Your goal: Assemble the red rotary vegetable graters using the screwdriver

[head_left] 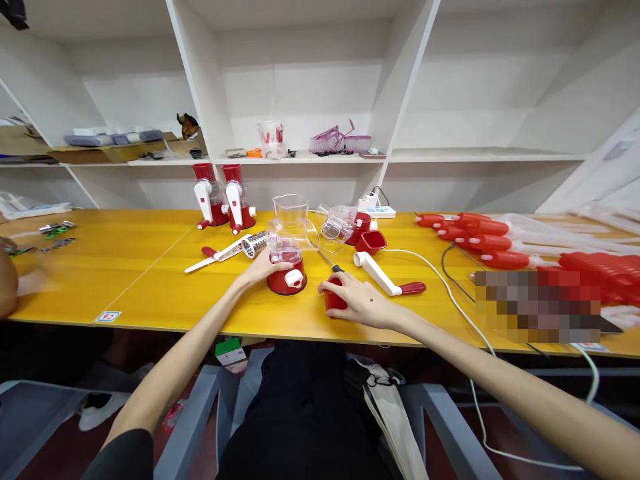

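A rotary grater body stands upright in front of me, with a red base (286, 279), a white knob (295, 278) and a clear housing (291, 217) on top. My left hand (261, 267) grips its left side, the thumb lying across the base. To the right, my right hand (357, 298) has its fingers wrapped round a red plastic part (334, 299) on the table; the hand hides much of its shape. A white crank with a red handle (383, 275) lies right of that hand. Behind my left hand is a metal grating drum (253, 245).
Two assembled rotary graters (237, 200) stand at the back left. Another clear housing (339, 223) lies near a red hopper (373, 241). Cables cross the yellow table (160, 280) on the right, beside several red-handled items (487, 243). Another person's arm (7, 280) shows far left.
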Available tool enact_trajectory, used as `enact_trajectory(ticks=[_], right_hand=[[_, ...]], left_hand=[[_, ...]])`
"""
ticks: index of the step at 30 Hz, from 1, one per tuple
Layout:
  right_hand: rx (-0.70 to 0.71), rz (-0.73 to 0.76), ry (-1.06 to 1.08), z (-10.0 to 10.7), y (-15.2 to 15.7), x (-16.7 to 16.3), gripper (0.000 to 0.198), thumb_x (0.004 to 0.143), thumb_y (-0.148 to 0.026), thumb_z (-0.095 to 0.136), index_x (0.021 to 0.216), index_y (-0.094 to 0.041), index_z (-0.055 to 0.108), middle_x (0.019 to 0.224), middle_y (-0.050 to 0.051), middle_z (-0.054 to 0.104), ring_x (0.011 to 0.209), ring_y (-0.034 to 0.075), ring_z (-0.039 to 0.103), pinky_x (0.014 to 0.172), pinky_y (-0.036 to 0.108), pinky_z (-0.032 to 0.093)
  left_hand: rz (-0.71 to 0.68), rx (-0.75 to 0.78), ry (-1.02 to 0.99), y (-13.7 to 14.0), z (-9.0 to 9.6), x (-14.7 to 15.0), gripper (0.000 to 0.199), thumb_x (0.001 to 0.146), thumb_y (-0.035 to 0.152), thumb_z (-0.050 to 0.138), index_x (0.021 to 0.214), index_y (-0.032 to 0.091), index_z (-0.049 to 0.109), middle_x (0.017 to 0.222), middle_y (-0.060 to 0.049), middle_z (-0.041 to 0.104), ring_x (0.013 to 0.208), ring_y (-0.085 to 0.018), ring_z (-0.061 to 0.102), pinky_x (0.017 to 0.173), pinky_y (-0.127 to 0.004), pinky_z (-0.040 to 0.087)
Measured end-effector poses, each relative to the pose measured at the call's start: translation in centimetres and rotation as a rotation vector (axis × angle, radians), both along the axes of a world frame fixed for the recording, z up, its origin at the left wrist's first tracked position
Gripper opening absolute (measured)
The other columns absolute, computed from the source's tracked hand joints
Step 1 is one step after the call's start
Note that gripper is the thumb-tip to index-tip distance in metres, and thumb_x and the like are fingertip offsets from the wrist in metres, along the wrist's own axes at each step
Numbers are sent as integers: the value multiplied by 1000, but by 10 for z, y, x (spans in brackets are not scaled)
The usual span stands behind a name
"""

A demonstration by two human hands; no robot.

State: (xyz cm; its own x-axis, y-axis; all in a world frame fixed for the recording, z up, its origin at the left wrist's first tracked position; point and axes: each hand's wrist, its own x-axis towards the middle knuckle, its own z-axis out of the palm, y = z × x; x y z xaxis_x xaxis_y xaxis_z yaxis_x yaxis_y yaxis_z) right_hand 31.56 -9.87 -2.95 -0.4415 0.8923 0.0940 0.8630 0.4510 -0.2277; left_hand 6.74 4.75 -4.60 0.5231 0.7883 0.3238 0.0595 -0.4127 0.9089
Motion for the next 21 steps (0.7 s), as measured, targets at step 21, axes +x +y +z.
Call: enact_trajectory(ticks=[21], right_hand=[[276,304,296,179,115,-55,54,78,-41,74,126,-19,62,130,10,59,111,18,58,107,38,49]], left_hand=[[74,-73,-157,-3,-22,9,65,63,34,85,120,17,60,129,-14,71,121,-30,68,112,-50,46]])
